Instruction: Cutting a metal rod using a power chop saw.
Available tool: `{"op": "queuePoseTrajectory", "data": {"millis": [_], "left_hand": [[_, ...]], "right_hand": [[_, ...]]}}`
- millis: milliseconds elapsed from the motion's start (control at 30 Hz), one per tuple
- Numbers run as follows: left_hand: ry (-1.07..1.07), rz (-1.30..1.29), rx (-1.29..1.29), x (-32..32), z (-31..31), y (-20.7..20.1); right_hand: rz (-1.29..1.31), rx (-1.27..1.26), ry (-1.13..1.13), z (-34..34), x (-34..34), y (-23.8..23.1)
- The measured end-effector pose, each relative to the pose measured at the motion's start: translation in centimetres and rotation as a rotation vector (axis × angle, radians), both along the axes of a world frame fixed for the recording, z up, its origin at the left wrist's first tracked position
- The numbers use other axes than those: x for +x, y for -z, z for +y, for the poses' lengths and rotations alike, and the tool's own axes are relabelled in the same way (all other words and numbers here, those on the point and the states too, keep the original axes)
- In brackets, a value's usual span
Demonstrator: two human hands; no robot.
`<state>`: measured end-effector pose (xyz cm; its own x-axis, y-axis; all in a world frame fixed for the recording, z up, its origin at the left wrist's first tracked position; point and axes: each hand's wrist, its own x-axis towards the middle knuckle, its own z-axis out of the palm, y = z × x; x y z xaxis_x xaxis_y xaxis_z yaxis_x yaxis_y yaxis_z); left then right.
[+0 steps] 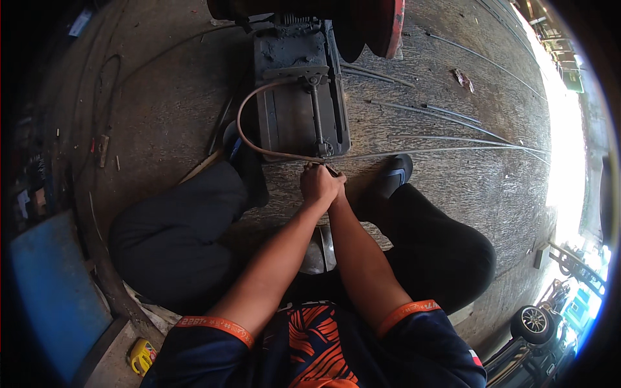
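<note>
My left hand (317, 183) and my right hand (337, 185) are closed together at the front edge of a dark metal cut-off saw base (290, 123). A small dark piece shows between the fingers, but its kind is hidden. Just above the hands, a brown curved rod or hose (240, 123) loops out to the left from the saw's clamp (315, 110) and comes back to the front edge. From that same spot a long thin metal rod (427, 151) runs off to the right.
The saw's red-edged round part (394, 29) hangs over the far end of the base. Several thin metal rods (440, 119) lie on the rough floor to the right. My legs flank the saw. A blue panel (58, 291) and a yellow container (142, 357) stand at left.
</note>
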<state>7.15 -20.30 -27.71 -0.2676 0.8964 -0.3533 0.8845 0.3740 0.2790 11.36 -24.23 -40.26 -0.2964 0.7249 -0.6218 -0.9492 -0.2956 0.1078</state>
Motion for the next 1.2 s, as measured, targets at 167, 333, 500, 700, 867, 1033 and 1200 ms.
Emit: {"op": "queuePoseTrajectory", "data": {"millis": [167, 333, 500, 700, 867, 1033, 1200], "left_hand": [[0.281, -0.194, -0.193, 2.3, 1.2, -1.7], [0.339, -0.133, -0.057, 1.4, 0.0, -0.8], [0.441, -0.338, 0.017, -2.6, -0.6, 1.6], [0.293, -0.7, 0.108, -5.6, -0.2, 3.8], [0.127, -0.861, 0.142, -5.5, -1.6, 6.1], [-0.213, -0.972, 0.297, -2.5, -3.0, 7.5], [-1.065, -1.227, -0.308, -1.1, -2.6, 9.1]], "right_hand": [[0.067, 0.141, 0.024, 0.3, 2.3, 1.5], [0.146, 0.272, 0.009, -0.2, 3.5, 4.2], [-0.082, 0.121, -0.005, 0.0, 2.8, 2.3], [-0.205, -0.199, 0.031, 1.0, 1.8, -4.0], [-0.35, -0.132, 0.026, 1.0, 1.8, -5.0], [-0.371, -0.132, 0.019, 0.4, 2.5, -3.5], [-0.61, -0.225, 0.036, 1.1, 2.2, -7.1]]}}
